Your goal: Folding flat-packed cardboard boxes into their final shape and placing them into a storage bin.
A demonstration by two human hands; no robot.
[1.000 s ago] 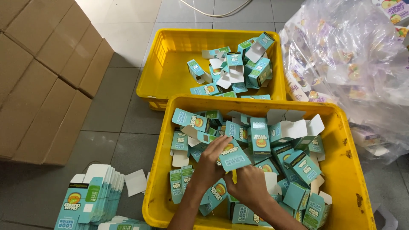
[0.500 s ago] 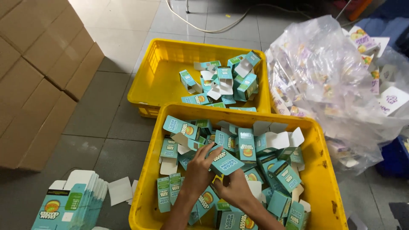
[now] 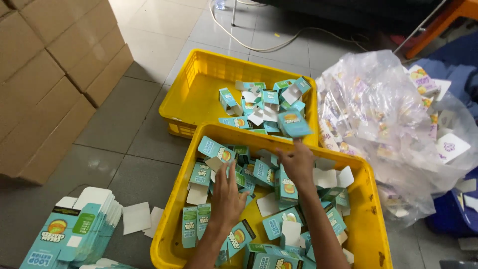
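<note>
Where the grey tiled floor [image 3: 124,134] meets the near edge of the view, a yellow crate [image 3: 368,219] is set, filled with small teal cartons [image 3: 259,174] lying loose and unsorted. The left hand [image 3: 228,195] is laid flat among them, fingers spread, nothing clasped. The right hand [image 3: 298,162] is raised over the far rim, fingers loosened; a blurred teal carton [image 3: 294,124] is seen just above its fingertips — whether touched or already free cannot be told.

A second yellow crate [image 3: 199,94] stands directly behind, holding a smaller heap of the same cartons. A stack of flattened teal cartons [image 3: 74,231] lies on the floor at the left, with white card scraps [image 3: 137,218] beside it. Brown cardboard boxes [image 3: 45,74] are piled at far left — a clear plastic sack [image 3: 383,124] of packets bulges at the right. A pale cable [image 3: 259,47] runs across the tiles behind.
</note>
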